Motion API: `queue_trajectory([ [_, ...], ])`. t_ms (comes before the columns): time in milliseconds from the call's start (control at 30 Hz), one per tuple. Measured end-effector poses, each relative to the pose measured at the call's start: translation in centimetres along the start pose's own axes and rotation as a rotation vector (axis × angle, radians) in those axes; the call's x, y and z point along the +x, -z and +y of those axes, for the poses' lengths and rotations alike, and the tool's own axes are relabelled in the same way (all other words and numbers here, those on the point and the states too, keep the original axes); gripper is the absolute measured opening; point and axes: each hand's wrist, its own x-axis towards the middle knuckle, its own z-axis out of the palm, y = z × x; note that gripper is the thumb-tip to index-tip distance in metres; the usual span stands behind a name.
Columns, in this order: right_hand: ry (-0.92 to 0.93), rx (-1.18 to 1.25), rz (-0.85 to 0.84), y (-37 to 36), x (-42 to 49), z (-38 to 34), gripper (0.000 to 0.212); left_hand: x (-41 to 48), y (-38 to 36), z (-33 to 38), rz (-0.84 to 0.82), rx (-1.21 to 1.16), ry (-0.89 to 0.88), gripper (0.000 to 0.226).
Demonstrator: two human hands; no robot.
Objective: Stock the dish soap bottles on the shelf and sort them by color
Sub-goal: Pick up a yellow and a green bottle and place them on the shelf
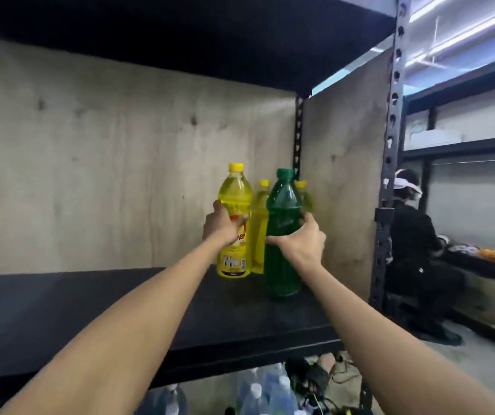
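three yellow bottles, one green bottle, both hands gripping.

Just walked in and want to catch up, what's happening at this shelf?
A person is stocking dish soap. The left hand grips a yellow bottle, and the right hand grips a green bottle, both upright on the black shelf. Two more yellow bottles stand behind, in the back right corner.
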Motion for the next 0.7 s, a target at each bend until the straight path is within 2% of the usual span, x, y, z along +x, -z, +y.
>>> queue_trajectory([
  [267,-0.01,0.005,0.02,-5.5,4.1,3.7,0.073,6.6,-4.5,-3.4,-0.001,-0.101,0.04,0.065],
  [500,0.01,-0.018,-0.021,-6.7,5.2,4.9,0.077,7.7,-5.6,-5.1,-0.05,-0.131,0.006,0.067],
  [600,-0.036,-0.045,-0.06,-6.4,4.5,4.5,0.085,7.5,-4.7,-5.0,-0.166,-0.111,0.033,0.07],
  [700,-0.11,-0.216,-0.072,-4.5,2.7,2.9,0.098,5.7,-2.8,-4.6,-0.316,-0.11,0.102,0.067],
])
